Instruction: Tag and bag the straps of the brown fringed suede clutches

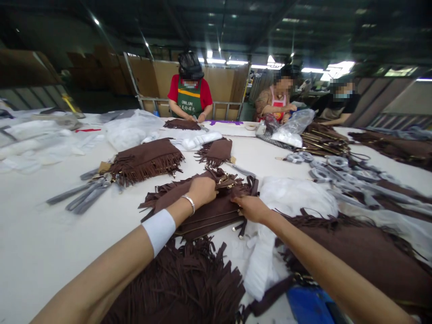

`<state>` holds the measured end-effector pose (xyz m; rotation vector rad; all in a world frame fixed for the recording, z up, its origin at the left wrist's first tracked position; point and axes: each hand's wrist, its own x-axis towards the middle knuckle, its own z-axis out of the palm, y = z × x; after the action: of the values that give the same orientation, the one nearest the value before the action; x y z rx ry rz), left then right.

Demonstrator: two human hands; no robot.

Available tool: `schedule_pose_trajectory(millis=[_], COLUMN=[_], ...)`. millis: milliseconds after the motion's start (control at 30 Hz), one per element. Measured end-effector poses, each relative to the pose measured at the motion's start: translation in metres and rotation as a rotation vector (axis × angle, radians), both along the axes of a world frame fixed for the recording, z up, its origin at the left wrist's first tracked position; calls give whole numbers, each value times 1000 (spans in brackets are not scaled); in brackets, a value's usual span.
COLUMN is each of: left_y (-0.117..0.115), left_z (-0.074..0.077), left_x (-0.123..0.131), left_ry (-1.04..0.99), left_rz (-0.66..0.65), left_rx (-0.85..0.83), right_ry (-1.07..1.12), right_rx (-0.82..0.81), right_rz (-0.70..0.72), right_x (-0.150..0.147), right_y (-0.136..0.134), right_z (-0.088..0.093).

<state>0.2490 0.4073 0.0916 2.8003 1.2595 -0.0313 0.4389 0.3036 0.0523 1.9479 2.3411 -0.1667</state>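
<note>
A dark brown fringed handbag (202,213) lies on the white table in front of me, its gold clasps and zip line showing. Bent over its upper edge, my left hand (202,191) has its fingers closed by the metal hardware; the fingertips are partly hidden. My right hand (251,208) pinches the bag's right side near the strap end. Closer to me spreads a heap of brown fringe (182,283). To the right of my right hand sits a white padded stuffing pack (297,195).
More fringed bags (146,157) lie ahead and a large brown bag (357,252) lies at right. Grey-wrapped straps (340,173) pile up on the right, plastic packing (131,128) at back left. Across the table, a person in a green apron (191,96) handles another bag; two people work farther right.
</note>
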Motion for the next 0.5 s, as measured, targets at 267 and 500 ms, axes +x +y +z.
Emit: schedule_pose_trajectory(millis=[267,500], left_y=[-38,6], left_z=[-44,-18], left_x=[-7,1], left_ry=[-56,-52], left_rz=[-71,-45], left_rx=[34,7], right_ry=[81,1244], right_rx=[124,-34], right_rz=[-74,-778], right_x=[0,-69], right_y=[-4,-63], right_z=[17,-17])
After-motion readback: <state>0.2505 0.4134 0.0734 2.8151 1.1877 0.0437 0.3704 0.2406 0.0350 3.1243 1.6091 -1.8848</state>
